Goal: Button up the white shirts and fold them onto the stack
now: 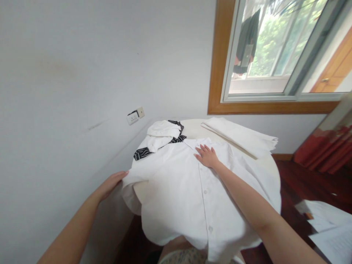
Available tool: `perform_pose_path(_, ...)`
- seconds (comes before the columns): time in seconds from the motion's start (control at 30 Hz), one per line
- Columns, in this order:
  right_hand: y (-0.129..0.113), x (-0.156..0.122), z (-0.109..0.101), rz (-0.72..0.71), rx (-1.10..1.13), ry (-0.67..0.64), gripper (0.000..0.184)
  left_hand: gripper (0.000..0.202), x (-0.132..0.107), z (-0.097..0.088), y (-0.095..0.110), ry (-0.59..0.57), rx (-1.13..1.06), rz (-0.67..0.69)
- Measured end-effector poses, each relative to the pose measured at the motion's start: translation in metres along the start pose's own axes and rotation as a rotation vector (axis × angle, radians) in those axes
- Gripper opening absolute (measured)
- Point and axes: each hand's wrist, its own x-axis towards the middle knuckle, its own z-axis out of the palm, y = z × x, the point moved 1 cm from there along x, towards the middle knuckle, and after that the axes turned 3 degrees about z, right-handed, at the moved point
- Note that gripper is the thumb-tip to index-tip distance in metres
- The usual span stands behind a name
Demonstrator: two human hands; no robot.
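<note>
A white button-up shirt (176, 187) lies spread front side up over a round table (189, 128), its hem hanging past the near edge. My left hand (114, 181) is closed on the shirt's sleeve at the table's left side, thumb on top and the other fingers hidden. Flat on the shirt's upper front, just below the collar, rests my right hand (206, 156) with its fingers spread. The button placket runs down from beneath that hand toward me.
Behind the shirt, a bunched white cloth (162, 132) lies on a black-and-white patterned cloth (143, 153). A folded white cloth (239, 134) sits at the back right. Walls, a window (269, 47) and a socket (133, 117) are beyond. Papers (334, 238) lie at lower right.
</note>
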Motion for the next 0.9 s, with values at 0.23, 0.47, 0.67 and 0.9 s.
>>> perform_pose_path(0.23,0.001,0.002,0.002,0.007,-0.001,-0.013,0.06,0.046,-0.004,-0.055,0.017,-0.011,0.242,0.088)
perform_pose_path(0.47,0.0,0.001,0.0,0.007,0.006,-0.031,0.061,0.035,0.018,-0.055,0.159,0.201,1.106,0.278)
perform_pose_path(0.67,0.001,0.001,-0.005,-0.005,0.122,0.026,0.055,0.044,-0.027,0.103,0.271,-0.014,1.009,0.536)
perform_pose_path(0.9,0.027,0.005,-0.052,0.036,0.338,0.2,0.045,0.05,-0.019,0.164,0.295,-0.483,0.811,0.74)
